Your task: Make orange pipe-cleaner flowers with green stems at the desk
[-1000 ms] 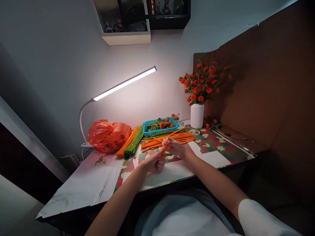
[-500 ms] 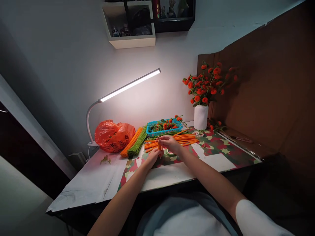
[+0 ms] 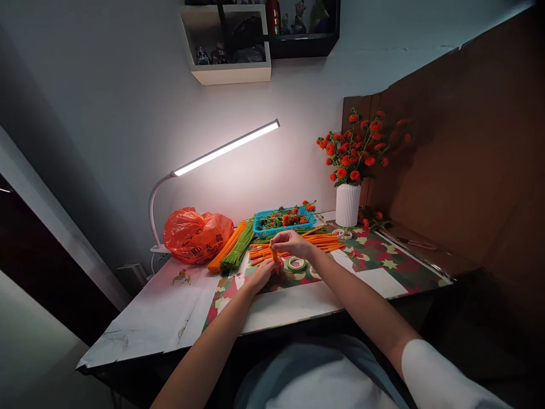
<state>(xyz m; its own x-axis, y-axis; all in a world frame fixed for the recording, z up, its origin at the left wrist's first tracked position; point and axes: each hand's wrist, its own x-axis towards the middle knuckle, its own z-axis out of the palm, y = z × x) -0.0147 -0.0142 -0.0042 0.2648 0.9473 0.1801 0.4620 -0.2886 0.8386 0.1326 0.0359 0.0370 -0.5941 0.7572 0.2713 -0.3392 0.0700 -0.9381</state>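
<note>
I see the left hand point(image 3: 264, 274) curled round a short orange chenille piece point(image 3: 275, 255), upright in front of the blue basket point(image 3: 264, 233), while the right hand point(image 3: 290, 243) pinches its top. Orange chenille stems point(image 3: 328, 243) lie just before the basket; a white ribbed vase point(image 3: 348, 205) stands to its right.

Head view, down toward hands point(image 3: 293, 243)

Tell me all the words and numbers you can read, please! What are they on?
Crumpled orange-red plastic bag: black printed letters, too small and creased to read surely.
Slim red upright object on the black wall shelf: yellowish marks, too small to tell whether they are writing.
No other writing that I can make out.
</note>
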